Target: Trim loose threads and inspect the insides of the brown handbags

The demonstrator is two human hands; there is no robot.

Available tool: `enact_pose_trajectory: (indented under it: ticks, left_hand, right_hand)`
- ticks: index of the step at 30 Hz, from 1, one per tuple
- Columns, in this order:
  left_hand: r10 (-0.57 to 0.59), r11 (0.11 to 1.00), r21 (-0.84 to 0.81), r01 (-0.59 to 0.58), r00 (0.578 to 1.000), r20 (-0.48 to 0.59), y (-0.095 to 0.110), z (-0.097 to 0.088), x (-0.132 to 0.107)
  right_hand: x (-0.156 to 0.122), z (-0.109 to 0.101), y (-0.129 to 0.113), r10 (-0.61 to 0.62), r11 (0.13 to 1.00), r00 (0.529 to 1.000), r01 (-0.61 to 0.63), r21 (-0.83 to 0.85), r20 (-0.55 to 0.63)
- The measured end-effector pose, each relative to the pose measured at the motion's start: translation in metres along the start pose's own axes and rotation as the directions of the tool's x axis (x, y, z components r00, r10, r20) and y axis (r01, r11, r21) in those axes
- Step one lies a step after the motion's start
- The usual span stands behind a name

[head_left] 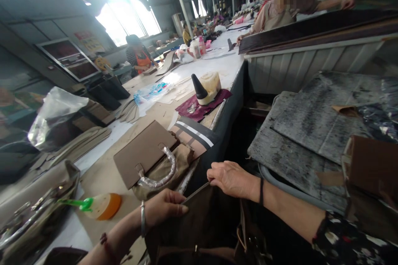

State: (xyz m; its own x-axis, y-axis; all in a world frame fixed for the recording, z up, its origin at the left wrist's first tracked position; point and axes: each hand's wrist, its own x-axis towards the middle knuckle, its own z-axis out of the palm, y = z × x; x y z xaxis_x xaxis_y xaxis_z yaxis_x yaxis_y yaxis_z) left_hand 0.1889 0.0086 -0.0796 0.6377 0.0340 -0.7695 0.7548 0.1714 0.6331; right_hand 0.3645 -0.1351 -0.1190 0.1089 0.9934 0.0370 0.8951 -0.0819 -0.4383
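Note:
A dark brown handbag [199, 223] is held up low in the head view, its top edge stretched between my hands. My left hand [166, 207] pinches that edge on the left, thumb on the near side. On the right, my right hand [228, 178] grips the far corner with curled fingers. The bag's lower part shows straps and small metal fittings, partly cut off by the frame. Just beyond my left hand, a taupe handbag [139, 153] with a plastic-wrapped handle [169, 169] rests on the table.
A bottle of orange liquid [107, 206] with a green nozzle lies left on the worktable [102, 165]. Farther along are a black cone [199, 87] on maroon cloth [189, 107] and plastic bags. Grey boards [298, 132] cover a bin at right. Other people work along the table.

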Motion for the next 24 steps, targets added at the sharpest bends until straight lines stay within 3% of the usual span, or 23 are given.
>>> enact_pose_trajectory:
  ticks: [5,8,18,24]
  left_hand:
    - [-0.016,1.000,0.010,0.016,0.998,0.053,-0.004,-0.006,0.014]
    - [-0.028,0.999,0.023,0.025,0.993,0.116,-0.001,-0.007,0.017]
    - [-0.025,1.000,0.014,0.023,0.975,0.221,0.002,-0.017,0.005]
    - [0.003,0.984,0.175,-0.043,0.976,0.219,0.021,-0.004,0.039]
  right_hand:
    - [-0.005,0.006,0.007,0.013,0.999,0.999,-0.011,0.044,-0.034]
    - [-0.005,0.011,0.011,0.024,0.991,1.000,-0.025,0.129,0.009]
    - [0.002,0.018,0.019,0.054,0.981,0.994,-0.071,0.180,0.097]
    - [0.007,0.018,0.013,0.087,0.978,0.990,-0.105,0.178,0.109]
